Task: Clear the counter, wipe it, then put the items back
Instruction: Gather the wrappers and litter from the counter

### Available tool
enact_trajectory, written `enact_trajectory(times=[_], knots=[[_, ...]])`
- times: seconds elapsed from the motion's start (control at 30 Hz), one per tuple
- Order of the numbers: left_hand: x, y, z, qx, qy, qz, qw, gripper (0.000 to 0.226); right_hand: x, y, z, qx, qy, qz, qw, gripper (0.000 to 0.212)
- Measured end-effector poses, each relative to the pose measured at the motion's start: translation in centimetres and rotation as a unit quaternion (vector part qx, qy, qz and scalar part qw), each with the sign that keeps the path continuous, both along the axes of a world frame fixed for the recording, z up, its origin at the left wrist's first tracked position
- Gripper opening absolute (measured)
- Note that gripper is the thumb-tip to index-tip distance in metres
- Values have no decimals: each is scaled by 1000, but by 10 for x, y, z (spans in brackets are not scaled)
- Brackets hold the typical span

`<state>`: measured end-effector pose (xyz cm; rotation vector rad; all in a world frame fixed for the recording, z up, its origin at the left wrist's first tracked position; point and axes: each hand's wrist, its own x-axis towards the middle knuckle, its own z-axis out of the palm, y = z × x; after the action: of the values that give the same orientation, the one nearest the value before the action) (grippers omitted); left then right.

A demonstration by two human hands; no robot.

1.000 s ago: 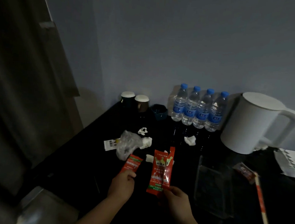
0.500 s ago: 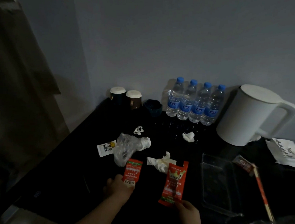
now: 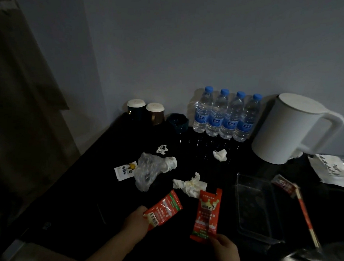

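Note:
My left hand [image 3: 136,223] pinches a short red packet [image 3: 164,209] by its lower end, tilted to the right. My right hand [image 3: 224,248] holds a longer red packet [image 3: 207,213] upright by its bottom edge. Both hang just above the black counter [image 3: 75,195] near its front. Beyond them lie a crumpled white tissue [image 3: 190,184], a clear crumpled plastic bag [image 3: 149,169], a small white sachet [image 3: 125,170] and a smaller tissue ball [image 3: 220,154].
Against the wall stand two lidded cups [image 3: 144,111], a dark dish [image 3: 178,122], several water bottles [image 3: 225,116] and a white kettle [image 3: 286,129]. A clear tray [image 3: 257,207], wrapped chopsticks [image 3: 304,210] and a white bag [image 3: 334,170] lie right.
The two red packets have drawn apart; the left one now tilts right. The view has shifted, and the white tissue behind the long packet has come into sight.

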<state>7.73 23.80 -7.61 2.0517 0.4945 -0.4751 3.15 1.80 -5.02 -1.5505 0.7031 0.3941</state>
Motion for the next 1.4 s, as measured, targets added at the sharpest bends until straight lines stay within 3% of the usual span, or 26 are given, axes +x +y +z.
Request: enact_trajectory(times=[0.23,0.33,0.5,0.73,0.9,1.1,1.23,1.4], knots=[[-2,0,30,-107,-12,-15,994,32,-6,-1,5,14,-17,-86,996,9],[-2,-3,41,-112,-16,-50,992,24,-7,-1,13,32,-35,-108,993,10],[5,-14,51,-84,-79,-48,992,15,-4,2,21,51,-56,-93,993,12],[3,-16,58,-176,-57,-74,980,25,-8,7,17,32,-66,-66,995,9],[4,-23,58,-154,-132,-12,979,33,-6,7,19,36,-85,-55,994,9],[10,-37,53,-114,-191,55,973,20,-6,4,19,28,-85,-46,995,6],[10,-49,59,-113,-212,55,969,11,-7,2,20,35,-75,-34,996,14],[12,-61,66,-108,-215,41,970,19,-12,6,28,45,-98,-28,994,10]])
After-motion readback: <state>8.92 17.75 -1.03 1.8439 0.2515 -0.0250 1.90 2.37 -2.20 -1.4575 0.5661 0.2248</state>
